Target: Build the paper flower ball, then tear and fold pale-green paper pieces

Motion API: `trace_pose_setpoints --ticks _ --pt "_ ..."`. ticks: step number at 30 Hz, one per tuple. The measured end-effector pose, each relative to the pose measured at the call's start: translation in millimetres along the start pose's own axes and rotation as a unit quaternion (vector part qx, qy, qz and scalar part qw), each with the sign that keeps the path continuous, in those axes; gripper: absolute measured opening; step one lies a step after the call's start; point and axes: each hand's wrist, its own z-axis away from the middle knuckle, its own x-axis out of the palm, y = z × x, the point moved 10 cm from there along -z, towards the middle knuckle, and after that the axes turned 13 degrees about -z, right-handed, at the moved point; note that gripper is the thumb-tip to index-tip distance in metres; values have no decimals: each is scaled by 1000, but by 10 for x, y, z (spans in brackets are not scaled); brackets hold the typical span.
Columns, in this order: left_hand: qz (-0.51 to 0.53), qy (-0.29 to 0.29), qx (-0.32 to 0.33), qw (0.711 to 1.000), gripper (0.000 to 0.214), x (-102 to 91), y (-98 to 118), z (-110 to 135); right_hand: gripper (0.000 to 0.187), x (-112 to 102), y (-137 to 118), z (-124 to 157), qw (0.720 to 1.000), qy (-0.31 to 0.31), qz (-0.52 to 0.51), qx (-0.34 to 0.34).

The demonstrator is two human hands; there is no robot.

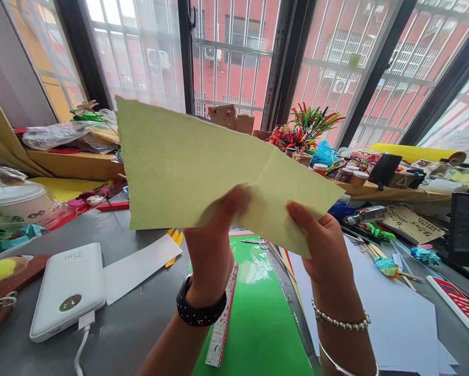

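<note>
A pale yellow-green sheet of paper with rough, torn-looking edges is held up in front of me, a crease running down it right of centre. My left hand grips its lower edge near the crease, thumb on the near face and slightly blurred. Farther right, my right hand pinches the lower right part, thumb in front and fingers behind. Below the paper lies a glossy green board, with a ruler on it and small scissors at its far end.
To the left lie a white power bank with a cable and a white paper strip. White sheets and a red-and-white calculator are on the right. Jars and craft supplies crowd the window ledge.
</note>
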Motion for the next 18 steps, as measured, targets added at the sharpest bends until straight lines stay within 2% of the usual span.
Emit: trace_pose_setpoints --ticks 4,8,10,13,18 --pt "7 -2 2 1000 39 -2 26 6 15 13 -1 15 1000 1 2 4" --pt "28 -44 -21 998 31 86 -12 35 19 -4 -20 13 1000 5 13 -4" --pt "43 -60 -33 997 34 128 -19 53 20 8 -53 19 1000 0 18 -16" --pt "65 -43 -45 996 51 114 -10 65 18 60 -70 28 999 -22 18 -25" --pt "82 -40 -45 995 46 123 29 65 16 60 7 -13 999 -31 14 -26"
